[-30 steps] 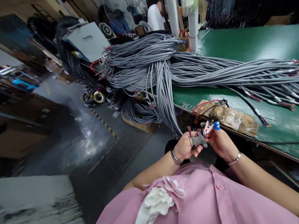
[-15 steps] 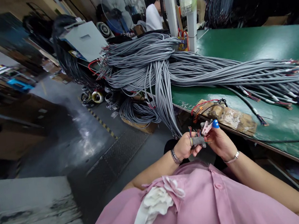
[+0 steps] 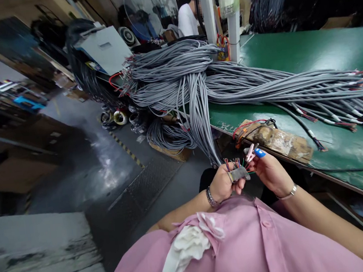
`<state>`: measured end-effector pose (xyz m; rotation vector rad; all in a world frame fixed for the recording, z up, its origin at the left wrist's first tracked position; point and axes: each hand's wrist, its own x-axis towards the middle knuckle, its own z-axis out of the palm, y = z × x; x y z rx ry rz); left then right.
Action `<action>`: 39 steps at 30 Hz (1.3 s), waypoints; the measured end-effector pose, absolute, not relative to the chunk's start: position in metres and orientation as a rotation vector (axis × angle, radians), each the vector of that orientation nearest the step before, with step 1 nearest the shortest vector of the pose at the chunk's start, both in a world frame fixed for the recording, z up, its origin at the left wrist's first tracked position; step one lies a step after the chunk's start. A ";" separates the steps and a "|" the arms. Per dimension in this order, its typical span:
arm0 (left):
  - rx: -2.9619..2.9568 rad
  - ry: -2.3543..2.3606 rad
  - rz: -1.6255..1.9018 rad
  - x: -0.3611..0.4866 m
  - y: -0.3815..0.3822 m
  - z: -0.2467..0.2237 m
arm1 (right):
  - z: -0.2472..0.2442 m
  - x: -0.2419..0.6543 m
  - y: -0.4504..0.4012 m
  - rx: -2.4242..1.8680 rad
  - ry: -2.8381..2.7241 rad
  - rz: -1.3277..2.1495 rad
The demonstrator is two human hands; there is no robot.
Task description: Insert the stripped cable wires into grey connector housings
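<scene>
In front of my body, my left hand is closed on a bunch of thin coloured wires whose ends stick up above the fingers. A grey wrap, seemingly worn on the left thumb, lies over them. My right hand pinches a small pink clip-like tool, its exact kind too small to make out. The right thumb wears a blue cover. A few green and red wires stretch across the gap toward the right fingers. Whether the right fingers touch these wires is unclear.
Bundled grey cables spread over the green table, some hanging off its edge. A taped wooden block lies at the near edge. White posts stand behind. Across the table sits a person in white.
My right hand has shifted slightly down and away from the left, with the pink tool tilting more upright. Coloured wires now show more plainly between the hands.
</scene>
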<state>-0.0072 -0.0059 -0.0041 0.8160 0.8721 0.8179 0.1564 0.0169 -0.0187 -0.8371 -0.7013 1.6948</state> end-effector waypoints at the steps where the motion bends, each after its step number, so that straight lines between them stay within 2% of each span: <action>1: 0.815 0.883 0.836 -0.005 -0.005 -0.003 | -0.021 0.156 0.016 -0.872 -0.734 1.613; 4: 0.815 0.890 0.869 0.000 -0.003 0.000 | -0.025 0.154 0.016 -0.916 -0.778 1.488; 9: 0.817 0.881 0.904 0.006 -0.002 -0.003 | -0.021 0.149 0.021 -0.788 -0.673 1.757; 21: 0.815 0.998 0.861 0.007 -0.003 -0.013 | -0.017 0.144 0.021 -0.746 -0.539 1.774; 28: 0.814 0.956 0.877 -0.001 -0.015 -0.011 | -0.017 0.153 0.022 -0.697 -0.493 1.913; 39: 0.851 0.979 1.023 0.006 -0.010 -0.007 | -0.021 0.150 0.020 -0.799 -0.618 1.735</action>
